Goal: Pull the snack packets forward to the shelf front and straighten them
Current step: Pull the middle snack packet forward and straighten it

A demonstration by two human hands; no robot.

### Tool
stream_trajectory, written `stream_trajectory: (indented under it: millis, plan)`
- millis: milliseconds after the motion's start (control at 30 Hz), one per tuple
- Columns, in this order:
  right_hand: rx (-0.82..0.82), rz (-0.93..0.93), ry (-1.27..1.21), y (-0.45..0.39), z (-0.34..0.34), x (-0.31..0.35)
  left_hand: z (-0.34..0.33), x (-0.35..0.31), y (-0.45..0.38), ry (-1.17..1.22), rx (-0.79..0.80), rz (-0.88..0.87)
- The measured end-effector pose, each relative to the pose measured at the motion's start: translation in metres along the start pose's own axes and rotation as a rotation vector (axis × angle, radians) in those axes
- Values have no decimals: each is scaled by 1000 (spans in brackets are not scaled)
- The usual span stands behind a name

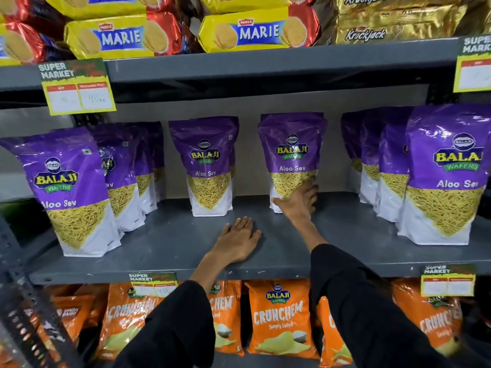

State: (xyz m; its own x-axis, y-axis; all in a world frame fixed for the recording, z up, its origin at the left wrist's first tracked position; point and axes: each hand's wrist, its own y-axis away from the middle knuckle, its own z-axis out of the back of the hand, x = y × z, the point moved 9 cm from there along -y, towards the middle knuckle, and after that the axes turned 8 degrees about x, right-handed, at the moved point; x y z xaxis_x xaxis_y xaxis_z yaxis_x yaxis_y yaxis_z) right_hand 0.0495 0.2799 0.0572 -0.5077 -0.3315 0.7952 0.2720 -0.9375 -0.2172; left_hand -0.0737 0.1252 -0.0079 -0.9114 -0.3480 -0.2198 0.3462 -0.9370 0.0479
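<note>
A: Where do the packets sit on the grey shelf (pixel 164 243)?

B: Purple Aloo Sev packets, all upright. Front packet at 9 o'clock (pixel 69 193) stands near the shelf edge, a row filed behind it. Front packet at 3 o'clock (pixel 446 179) likewise forward, more behind. Two stand far back by the rear wall: the left-centre packet (pixel 208 166) and the right-centre packet (pixel 291 155), around 12 and 1 o'clock.

A: Hands?

B: Right hand (pixel 299 201) reaches deep, at the lower right corner of the right-centre packet, thumb across its white base, fingers curled round its side. Firm grip or mere touch: cannot tell. Left hand (pixel 236 240) lies flat, palm down, on bare shelf at centre, fingers together, holding nothing.

A: Neighbours?

B: Marie biscuit packs (pixel 255 31) above, orange Crunchem bags (pixel 279 317) below.
</note>
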Motion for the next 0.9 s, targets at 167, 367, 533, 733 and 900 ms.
stream_trajectory:
  millis: [167, 367, 533, 733, 900]
  plan:
    - [-16, -8, 11, -4, -5, 0, -2, 2, -3, -17, 11, 2]
    - [-32, 0, 11, 1, 0, 1, -2, 0, -2, -35, 1, -10]
    - [-28, 22, -23, 13, 7, 0, -1, 1, -3, -27, 1, -3]
    - [-2, 42, -34, 34, 16, -3, 0, 0, 0, -24, 1, -2]
    - [-19, 59, -17, 58, 27, -4, 1, -3, 4, -27, 27, 13]
